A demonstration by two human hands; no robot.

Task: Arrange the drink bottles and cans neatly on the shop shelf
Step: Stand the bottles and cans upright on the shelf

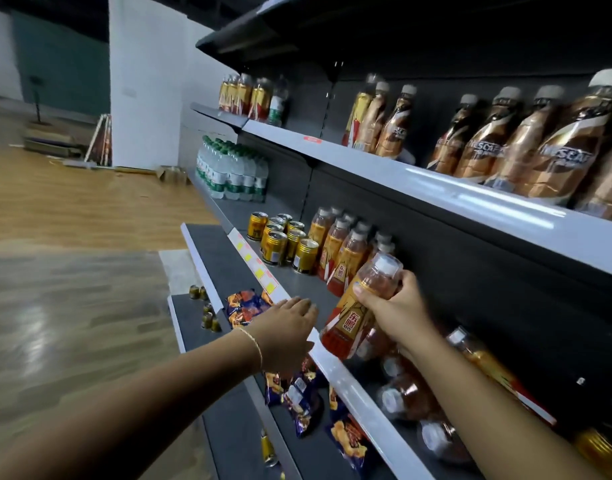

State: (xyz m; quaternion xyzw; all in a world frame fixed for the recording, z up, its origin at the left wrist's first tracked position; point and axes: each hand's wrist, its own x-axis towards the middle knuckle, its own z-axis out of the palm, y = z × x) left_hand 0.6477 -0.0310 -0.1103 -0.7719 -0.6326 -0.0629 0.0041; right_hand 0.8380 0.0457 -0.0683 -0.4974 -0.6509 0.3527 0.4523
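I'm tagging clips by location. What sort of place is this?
Most likely a shop aisle: tiered shelving with yellow price tags on an edge, stocked with rows of coffee bottles, gold cans and water bottles.

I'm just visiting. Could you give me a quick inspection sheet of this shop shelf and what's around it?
Surface: grey shelf, partly bare.
Job's things: cans and orange bottles stand in rows; water bottles further along; coffee bottles on the shelf above; loose bottles lie jumbled under the right arm.
Clutter: snack bags on the lower shelf.
Grippers: right hand grips a tilted bottle; left hand open over the shelf edge.
Cables: nothing seen.
Surroundings: wood floor, white pillar.
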